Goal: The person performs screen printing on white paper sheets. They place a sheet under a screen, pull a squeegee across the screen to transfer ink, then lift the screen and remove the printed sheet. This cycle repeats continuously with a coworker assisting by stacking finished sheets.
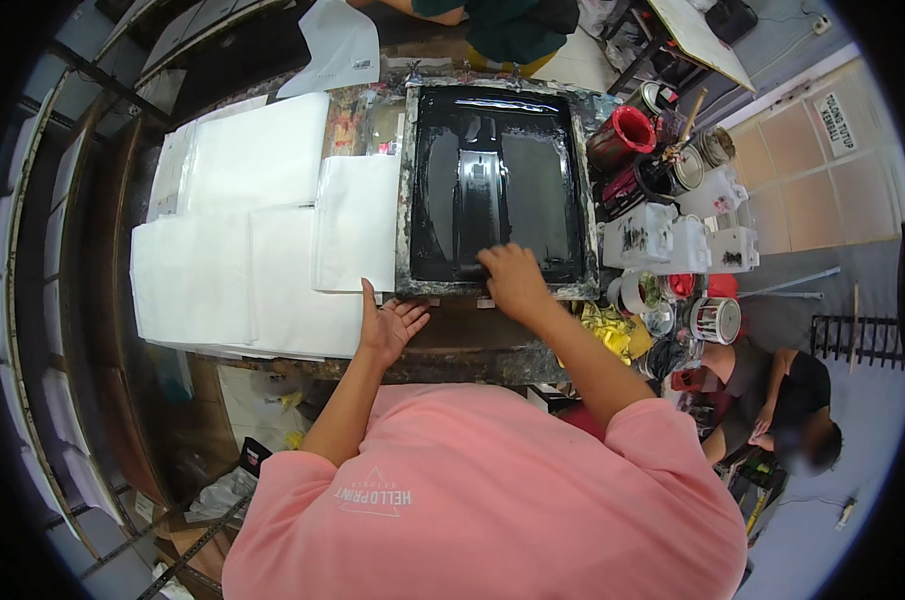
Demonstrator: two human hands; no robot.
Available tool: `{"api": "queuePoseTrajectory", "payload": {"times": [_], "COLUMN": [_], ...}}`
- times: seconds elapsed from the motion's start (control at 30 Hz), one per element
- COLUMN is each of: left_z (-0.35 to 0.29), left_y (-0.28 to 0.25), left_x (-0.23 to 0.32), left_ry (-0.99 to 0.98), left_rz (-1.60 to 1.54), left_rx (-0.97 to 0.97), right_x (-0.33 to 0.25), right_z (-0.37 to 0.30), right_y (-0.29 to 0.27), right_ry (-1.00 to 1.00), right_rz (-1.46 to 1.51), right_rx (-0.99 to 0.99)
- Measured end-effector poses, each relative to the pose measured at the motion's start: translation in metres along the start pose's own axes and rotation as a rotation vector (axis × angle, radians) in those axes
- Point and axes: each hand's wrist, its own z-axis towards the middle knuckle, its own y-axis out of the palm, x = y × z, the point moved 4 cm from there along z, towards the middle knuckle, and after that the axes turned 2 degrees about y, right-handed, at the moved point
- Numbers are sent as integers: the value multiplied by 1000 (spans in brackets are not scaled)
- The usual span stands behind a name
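A screen-printing frame [407,200] lies on the table in front of me, its mesh coated in wet black ink. My right hand [513,280] is closed at the frame's near edge, around what appears to be a small ink-blackened squeegee [469,271]. A glossy smooth strip of ink runs away from it up the middle of the mesh. My left hand [393,326] is open, palm up with the fingers spread, by the frame's near left corner. Its thumb reaches beside a stack of white paper sheets [356,225]. Part of the squeegee is hidden under my fingers.
More white sheets [193,280] cover the table's left side. Ink tubs, including a red one [623,135], white jugs [641,235] and a paint can [716,320] crowd the right. One person [523,30] stands across the table; another [798,390] sits at the lower right. Racks line the left.
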Motion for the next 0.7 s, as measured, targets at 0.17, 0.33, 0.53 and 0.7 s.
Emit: {"api": "queuePoseTrajectory", "payload": {"times": [0.17,0.33,0.53,0.7], "left_z": [30,31,25,10], "left_y": [-19,-19,-12,-6], "left_x": [-8,-5,1,4], "left_ry": [-79,-127,-153,-106], "left_rz": [52,86,79,94], "left_rx": [27,64,19,49], "right_x": [-8,20,76,76], "right_z": [-10,68,194,169], "right_y": [36,37,18,-6], "right_ry": [53,41,101,25], "right_rz": [-29,-87,-123,-136], "right_rx": [14,192,250,8]}}
